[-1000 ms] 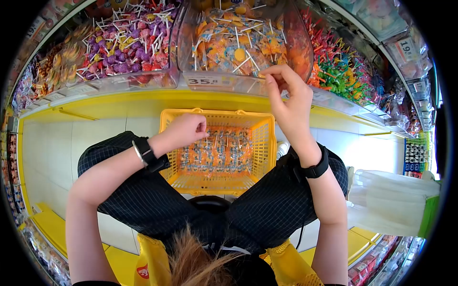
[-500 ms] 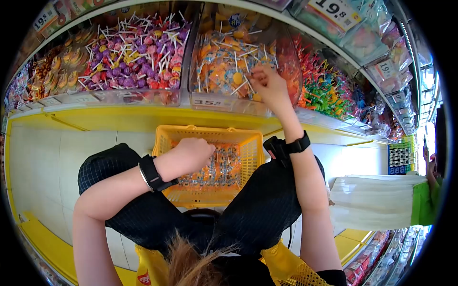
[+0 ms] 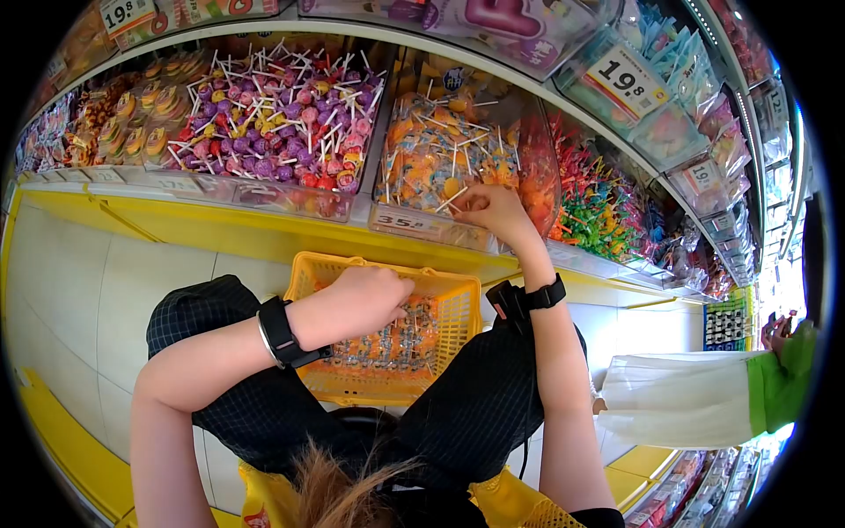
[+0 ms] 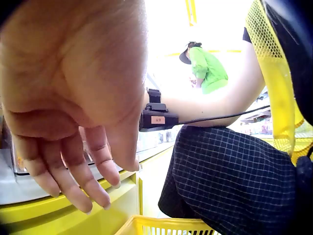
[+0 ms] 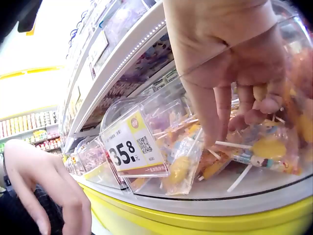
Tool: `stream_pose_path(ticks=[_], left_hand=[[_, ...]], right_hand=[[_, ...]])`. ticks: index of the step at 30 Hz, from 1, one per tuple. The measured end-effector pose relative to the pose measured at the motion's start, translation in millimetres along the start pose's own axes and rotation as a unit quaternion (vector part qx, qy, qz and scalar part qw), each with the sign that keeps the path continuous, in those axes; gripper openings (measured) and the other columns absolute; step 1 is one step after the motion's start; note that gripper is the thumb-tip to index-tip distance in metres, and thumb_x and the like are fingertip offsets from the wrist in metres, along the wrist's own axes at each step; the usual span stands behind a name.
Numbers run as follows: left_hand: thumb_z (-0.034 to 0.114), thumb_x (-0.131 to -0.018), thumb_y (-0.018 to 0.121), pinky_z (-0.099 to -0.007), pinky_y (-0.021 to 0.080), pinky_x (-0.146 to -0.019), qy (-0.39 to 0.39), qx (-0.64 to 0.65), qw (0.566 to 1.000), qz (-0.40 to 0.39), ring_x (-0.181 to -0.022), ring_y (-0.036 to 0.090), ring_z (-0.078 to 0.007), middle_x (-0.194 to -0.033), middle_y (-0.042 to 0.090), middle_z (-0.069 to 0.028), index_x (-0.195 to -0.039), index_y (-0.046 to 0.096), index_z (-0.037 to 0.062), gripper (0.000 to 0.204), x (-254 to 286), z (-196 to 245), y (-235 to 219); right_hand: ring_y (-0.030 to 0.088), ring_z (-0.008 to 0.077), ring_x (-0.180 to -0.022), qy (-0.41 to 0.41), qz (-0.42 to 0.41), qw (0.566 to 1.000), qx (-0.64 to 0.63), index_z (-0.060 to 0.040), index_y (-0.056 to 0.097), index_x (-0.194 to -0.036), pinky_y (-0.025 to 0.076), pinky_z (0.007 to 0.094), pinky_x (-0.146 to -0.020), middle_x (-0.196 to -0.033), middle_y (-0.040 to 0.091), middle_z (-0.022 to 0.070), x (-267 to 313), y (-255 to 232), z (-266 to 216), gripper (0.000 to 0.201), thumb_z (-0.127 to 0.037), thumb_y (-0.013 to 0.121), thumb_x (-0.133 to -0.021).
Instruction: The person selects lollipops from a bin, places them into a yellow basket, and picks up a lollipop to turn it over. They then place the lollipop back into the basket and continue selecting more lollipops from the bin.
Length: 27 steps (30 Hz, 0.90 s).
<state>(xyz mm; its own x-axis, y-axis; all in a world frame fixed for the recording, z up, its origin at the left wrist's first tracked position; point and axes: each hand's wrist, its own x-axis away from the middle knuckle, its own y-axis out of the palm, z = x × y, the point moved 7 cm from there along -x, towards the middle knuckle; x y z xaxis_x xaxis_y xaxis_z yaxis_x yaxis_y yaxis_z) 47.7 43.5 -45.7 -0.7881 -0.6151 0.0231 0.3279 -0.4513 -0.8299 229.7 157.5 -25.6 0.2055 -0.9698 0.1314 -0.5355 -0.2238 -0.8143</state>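
Observation:
Above the yellow shopping basket hangs my left hand. In the left wrist view its fingers droop loosely, and nothing lies between them. My right hand reaches into a clear bin of wrapped lollipops, behind the front wall. In the right wrist view its fingers are bent, with the thumb tip right at the white stick of a yellow lollipop. I cannot tell whether the hand pinches that stick. Rows of orange-and-clear wrapped lollipops lie in the basket.
A 35.8 price tag is fixed to the bin front. Purple and red lollipops fill the left bin; bright multicoloured sweets are to the right. An overhead shelf runs above. A person in green stands to the right.
My right hand went from above the bin's front edge down into the lollipops, then towards the bin's front. My left hand shifted right over the basket. The head view has turned.

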Motion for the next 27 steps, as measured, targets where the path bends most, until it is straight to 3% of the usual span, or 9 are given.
stream_pose_path(ticks=[4,7,9,13,15,17,19,23,27], left_hand=[[0.018,-0.081,0.066,-0.0430,0.050,-0.066,-0.003,-0.003,0.999,-0.033,-0.075,0.063,-0.0334,-0.078,0.063,-0.0124,-0.085,0.058,0.0040,0.017,-6,1,10],[0.018,-0.081,0.065,-0.0434,0.049,-0.066,-0.011,0.012,0.999,-0.040,-0.076,0.062,-0.0341,-0.078,0.063,-0.0128,-0.086,0.059,0.0036,0.016,-10,2,10],[0.015,-0.084,0.063,-0.0381,0.051,-0.068,0.006,0.050,0.999,-0.013,-0.076,0.064,-0.0297,-0.078,0.064,-0.0121,-0.089,0.059,0.0028,0.014,-14,5,5],[0.013,-0.089,0.060,-0.0313,0.052,-0.072,0.005,0.273,0.962,-0.017,-0.079,0.066,-0.0214,-0.083,0.065,-0.0103,-0.096,0.058,0.0014,0.013,-23,7,-3],[0.012,-0.094,0.055,-0.0271,0.051,-0.078,-0.025,0.429,0.902,0.037,-0.084,0.064,-0.0145,-0.088,0.065,-0.0086,-0.103,0.056,-0.0002,0.015,-25,2,-10],[0.014,-0.096,0.052,-0.0271,0.051,-0.078,-0.028,0.467,0.882,0.051,-0.087,0.063,-0.0141,-0.095,0.064,-0.0083,-0.111,0.053,-0.0005,0.021,-27,-2,-11],[0.014,-0.097,0.051,-0.0270,0.051,-0.080,-0.015,0.535,0.833,0.141,-0.089,0.063,-0.0146,-0.103,0.062,-0.0094,-0.119,0.049,0.0008,0.026,-24,-2,-29],[0.015,-0.096,0.053,-0.0293,0.048,-0.088,0.026,0.560,0.805,0.194,-0.102,0.059,-0.0166,-0.116,0.056,-0.0108,-0.126,0.045,0.0039,0.032,-22,4,-46],[0.015,-0.095,0.054,-0.0303,0.048,-0.089,-0.029,0.559,0.797,0.226,-0.104,0.059,-0.0186,-0.117,0.056,-0.0107,-0.118,0.044,0.0054,0.027,-22,-14,-35]], right_hand=[[0.065,0.0214,-0.074,-0.028,-0.023,0.997,-0.068,-0.0025,0.068,-0.084,0.049,0.0317,-0.069,-0.074,0.065,0.0134,-5,9,9,0.016,-0.013,0.071,-0.073],[0.065,0.0255,-0.071,-0.015,0.099,0.995,-0.007,-0.0014,0.063,-0.085,0.049,0.0334,-0.066,-0.072,0.064,0.0148,5,-7,-2,0.015,-0.014,0.068,-0.078],[0.062,0.0296,-0.064,0.007,0.251,0.966,0.057,-0.0015,0.057,-0.089,0.048,0.0344,-0.060,-0.070,0.062,0.0162,18,-26,-8,0.013,-0.012,0.062,-0.085],[0.060,0.0227,-0.057,-0.075,0.332,0.940,0.006,-0.0022,0.053,-0.093,0.046,0.0319,-0.054,-0.067,0.061,0.0119,49,-53,-31,0.009,-0.009,0.058,-0.090],[0.059,0.0129,-0.059,-0.136,0.369,0.902,-0.178,-0.0028,0.053,-0.088,0.045,0.0266,-0.054,-0.068,0.060,0.0067,63,-66,-31,0.005,-0.006,0.054,-0.093],[0.057,0.0078,-0.064,-0.102,0.331,0.899,-0.266,-0.0036,0.053,-0.089,0.045,0.0230,-0.058,-0.073,0.061,0.0032,70,-64,-25,0.007,-0.008,0.054,-0.094],[0.058,0.0101,-0.070,-0.107,0.200,0.830,-0.510,-0.0036,0.053,-0.093,0.046,0.0229,-0.065,-0.080,0.062,0.0052,67,-43,-16,0.009,-0.011,0.054,-0.096],[0.058,0.0119,-0.078,-0.054,0.074,0.789,-0.608,-0.0047,0.051,-0.095,0.047,0.0243,-0.072,-0.086,0.062,0.0065,78,2,-16,0.010,-0.014,0.053,-0.097],[0.058,0.0113,-0.079,-0.014,0.011,0.734,-0.679,-0.0057,0.051,-0.096,0.048,0.0248,-0.075,-0.089,0.060,0.0047,91,23,-18,0.010,-0.015,0.052,-0.098]])
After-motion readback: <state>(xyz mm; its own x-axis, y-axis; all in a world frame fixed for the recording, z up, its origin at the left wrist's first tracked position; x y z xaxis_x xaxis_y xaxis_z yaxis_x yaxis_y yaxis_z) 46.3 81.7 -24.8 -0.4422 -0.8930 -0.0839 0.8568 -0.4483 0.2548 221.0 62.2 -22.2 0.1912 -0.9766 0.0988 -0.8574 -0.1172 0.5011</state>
